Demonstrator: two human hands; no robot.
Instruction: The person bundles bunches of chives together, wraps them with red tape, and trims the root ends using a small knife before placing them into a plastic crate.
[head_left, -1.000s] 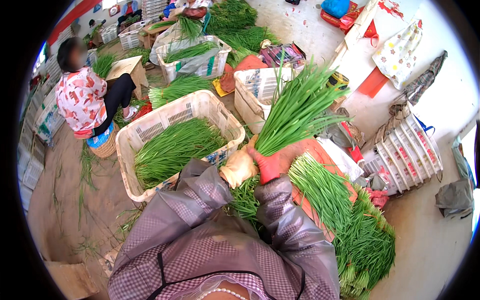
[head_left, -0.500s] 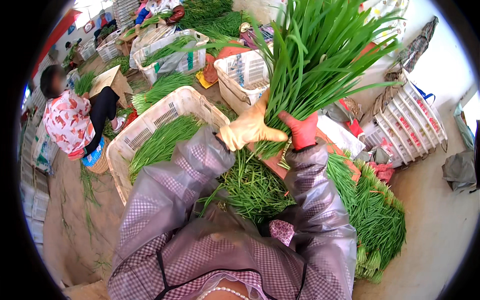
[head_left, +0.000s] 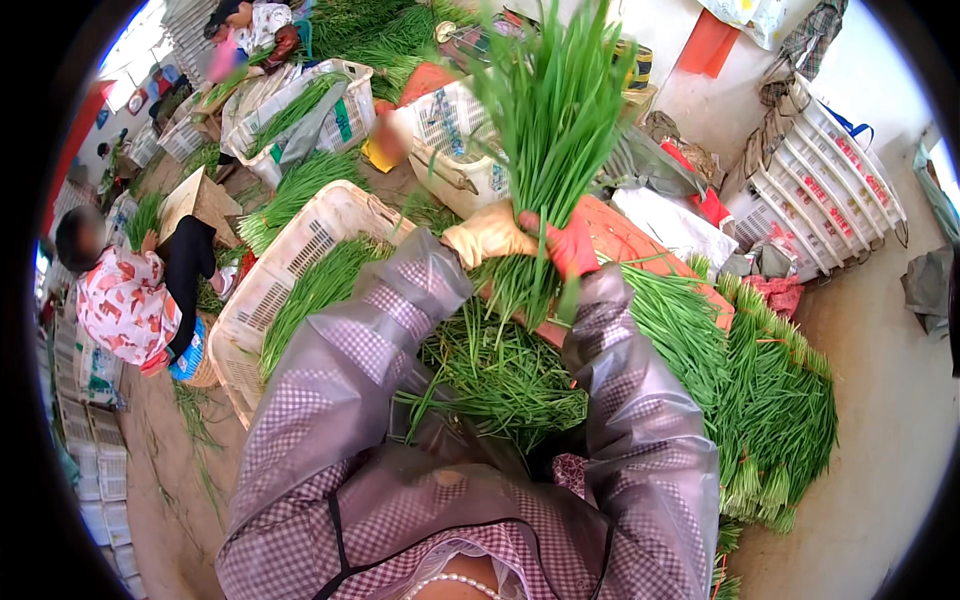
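Note:
A large bunch of garlic chives (head_left: pixel 550 125) stands nearly upright before me, leaves fanning upward. My left hand (head_left: pixel 490 236), in a pale yellow glove, is closed round the bunch's left side near the stem ends. From the other side my right hand (head_left: pixel 568 244), in a red glove, grips it, slightly blurred. Stems hang out below both hands. Beneath them is a heap of loose chives (head_left: pixel 505 375) over my lap. An orange-red board (head_left: pixel 640 240) lies just beyond my right hand.
To the left stands a white crate (head_left: pixel 262 285) holding chives. Tied chive bundles (head_left: pixel 775 410) are piled at my right. Stacked white crates (head_left: pixel 815 185) lean by the wall. A co-worker in a patterned top (head_left: pixel 122 305) sits at far left; other people work farther back.
My hands have drawn closer together and lower, and the bunch has turned from leaning right to nearly upright and narrower. My left fingers, spread before, are now closed round it.

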